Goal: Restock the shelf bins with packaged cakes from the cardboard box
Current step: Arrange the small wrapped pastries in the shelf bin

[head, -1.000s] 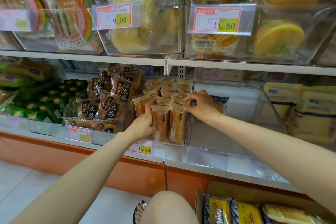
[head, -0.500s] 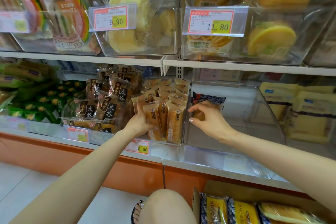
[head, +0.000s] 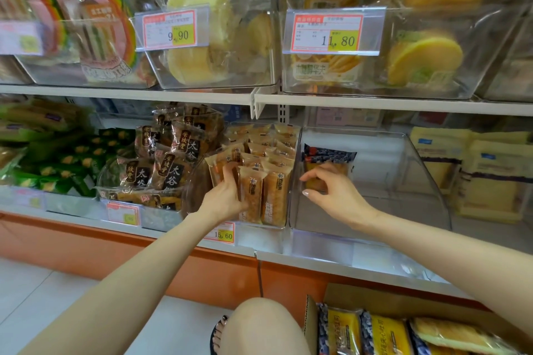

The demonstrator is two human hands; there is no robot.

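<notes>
At centre, golden-brown cake sticks in clear wrappers. Right of them, a dark-blue blueberry-printed packet shows yellow cake. Centre left, brown packets with black labels and white characters; far left, green packets dotted with yellow corn. Upper left, rainbow-striped wrapping. Lower right, yellow packets in a brown cardboard box.

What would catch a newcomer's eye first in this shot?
The two hands at mid-frame: the left hand grips cake packs in a full bin, and the right hand reaches a lone blue-topped pack in the near-empty bin beside it. Above, bright price tags read 9.90 and 11.80. The box sits bottom right.
</notes>
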